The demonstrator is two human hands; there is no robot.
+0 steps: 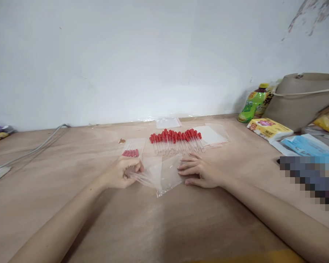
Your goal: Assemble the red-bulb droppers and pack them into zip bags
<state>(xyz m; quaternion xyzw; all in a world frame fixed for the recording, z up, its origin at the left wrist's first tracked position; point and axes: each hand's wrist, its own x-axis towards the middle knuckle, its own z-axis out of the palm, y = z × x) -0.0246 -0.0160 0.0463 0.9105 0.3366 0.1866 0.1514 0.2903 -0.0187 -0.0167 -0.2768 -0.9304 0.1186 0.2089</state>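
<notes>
My left hand (126, 172) is closed, its fingers pinching the edge of a clear plastic bag (148, 178). A second clear zip bag (170, 176) with a red line along its near edge lies flat beside it, and the spread fingers of my right hand (202, 172) rest on its right side. Beyond my hands is a row of droppers (178, 138) with red rubber bulbs and thin clear stems, bulbs pointing away from me. Just past my left hand, several more droppers (131, 153) lie on or in a clear bag (140, 144), bulbs toward me.
More flat bags (212, 134) lie right of the droppers, and another bag (167, 123) sits by the wall. At right stand a green bottle (253, 104), a yellow tissue pack (270, 128), a grey bag (304, 98) and blue masks (304, 144). A grey cable (41, 145) crosses the left side.
</notes>
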